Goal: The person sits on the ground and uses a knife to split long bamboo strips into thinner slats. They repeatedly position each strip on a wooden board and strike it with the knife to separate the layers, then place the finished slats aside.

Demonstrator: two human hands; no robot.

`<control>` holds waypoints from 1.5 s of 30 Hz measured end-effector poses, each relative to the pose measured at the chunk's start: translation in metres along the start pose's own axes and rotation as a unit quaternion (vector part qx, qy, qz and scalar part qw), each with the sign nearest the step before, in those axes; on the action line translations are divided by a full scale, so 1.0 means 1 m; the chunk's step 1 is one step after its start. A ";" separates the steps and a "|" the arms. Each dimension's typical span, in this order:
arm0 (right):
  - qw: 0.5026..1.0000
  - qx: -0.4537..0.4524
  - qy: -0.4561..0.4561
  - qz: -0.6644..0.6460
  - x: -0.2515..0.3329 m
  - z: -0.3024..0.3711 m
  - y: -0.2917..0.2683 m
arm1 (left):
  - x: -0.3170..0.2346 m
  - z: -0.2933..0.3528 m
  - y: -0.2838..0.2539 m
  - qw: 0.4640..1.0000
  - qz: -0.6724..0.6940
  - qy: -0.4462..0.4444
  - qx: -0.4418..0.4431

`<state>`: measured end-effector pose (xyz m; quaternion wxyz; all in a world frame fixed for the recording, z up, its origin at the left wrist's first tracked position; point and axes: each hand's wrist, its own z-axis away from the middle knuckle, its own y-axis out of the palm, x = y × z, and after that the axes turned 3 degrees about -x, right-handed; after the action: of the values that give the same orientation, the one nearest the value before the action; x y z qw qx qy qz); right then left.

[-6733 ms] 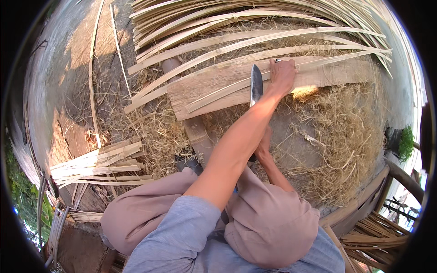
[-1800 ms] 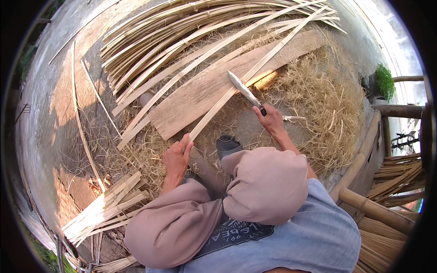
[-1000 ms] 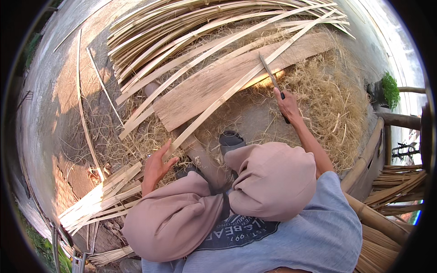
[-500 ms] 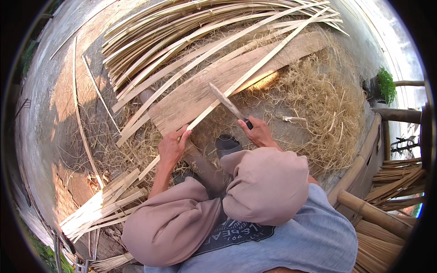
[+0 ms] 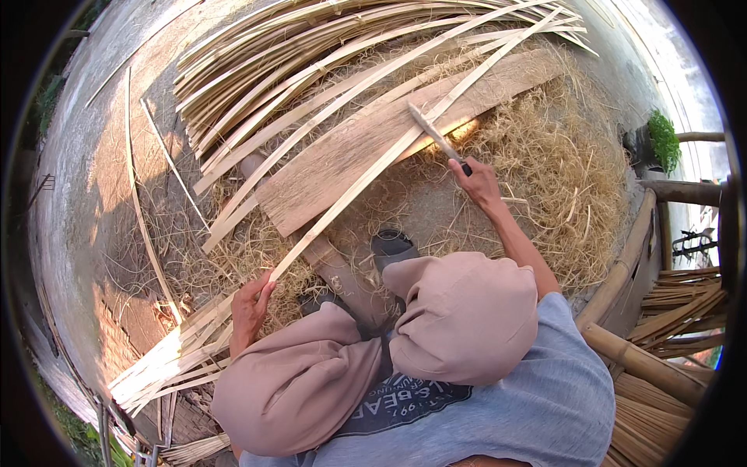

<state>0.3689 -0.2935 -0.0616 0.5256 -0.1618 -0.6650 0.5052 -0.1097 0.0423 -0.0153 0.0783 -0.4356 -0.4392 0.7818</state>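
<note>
A long pale bamboo strip (image 5: 354, 190) runs slantwise from the lower left across a flat wooden board (image 5: 311, 175). Its near end is pinched in my left hand (image 5: 250, 310), beside my left knee. My right hand (image 5: 477, 184) is wrapped round the dark handle of a knife (image 5: 437, 134), held out past the board's right edge. The knife's blade lies across the strip over the board, pointing up and left; whether its edge touches the strip I cannot tell.
A thick bundle of bamboo strips (image 5: 257, 78) lies beyond the board. Curly shavings (image 5: 552, 179) are heaped to the right. More strips (image 5: 175, 354) lie at lower left beside me. Bamboo poles (image 5: 642, 364) and further strips stand at the right.
My left hand has moved down and left along the strip, toward my knee. My right hand has carried the knife up and right, farther along the strip.
</note>
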 end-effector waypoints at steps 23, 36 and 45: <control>0.997 0.014 -0.080 -0.007 0.060 0.038 0.025 | -0.076 -0.039 0.059 0.996 -0.079 -0.036 -0.013; 1.000 -0.013 -0.019 -0.001 0.007 -0.010 0.002 | -0.038 0.009 0.021 0.990 -0.046 -0.125 0.045; 0.994 -0.096 0.042 -0.020 0.002 -0.033 0.013 | -0.059 -0.023 0.036 0.994 0.097 0.006 0.058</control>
<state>0.3927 -0.2693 -0.0738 0.5453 -0.2191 -0.6911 0.4208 -0.0473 0.0050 -0.0115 0.0300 -0.4752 -0.3482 0.8075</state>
